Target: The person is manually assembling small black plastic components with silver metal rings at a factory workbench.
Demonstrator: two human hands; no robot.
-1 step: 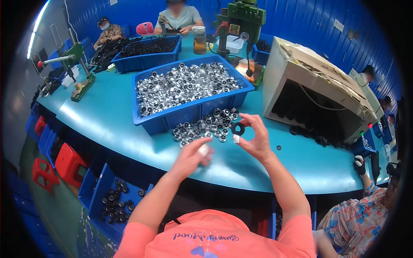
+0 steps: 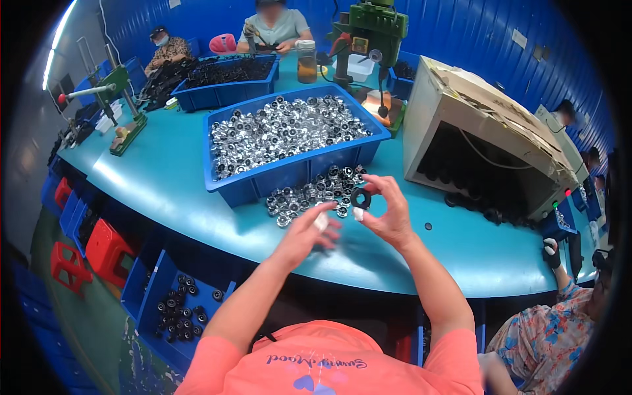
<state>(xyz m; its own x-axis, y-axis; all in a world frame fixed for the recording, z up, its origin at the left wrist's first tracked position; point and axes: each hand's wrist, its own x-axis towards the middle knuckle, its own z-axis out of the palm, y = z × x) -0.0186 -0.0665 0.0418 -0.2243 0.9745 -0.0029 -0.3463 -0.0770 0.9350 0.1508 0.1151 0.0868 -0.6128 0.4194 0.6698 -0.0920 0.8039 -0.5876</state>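
Observation:
A black ring (image 2: pixel 361 198), like a small rubber tyre, stands upright in my right hand (image 2: pixel 393 214), pinched between the fingers and the white-wrapped thumb. Its open hole faces me. My left hand (image 2: pixel 304 238) is just left of it over the table, fingers apart and slightly blurred, with white wrapping on one digit; I see nothing held in it. Right beyond both hands lies a loose pile of shiny silver-and-black wheel hubs (image 2: pixel 309 193). Behind the pile, a big blue bin (image 2: pixel 296 166) is heaped with more of these hubs.
A worn box (image 2: pixel 421 125) on the right holds black rings, some spilling onto the turquoise table (image 2: pixel 191 217). A green press (image 2: pixel 368 33) stands behind; a hand press (image 2: pixel 125 99) is at left. Finished-looking wheels fill a lower bin (image 2: pixel 148 322). A co-worker (image 2: pixel 546 329) sits at right.
My left hand has shifted a little to the right and up, closer to the ring. My right hand still holds the ring, almost unmoved.

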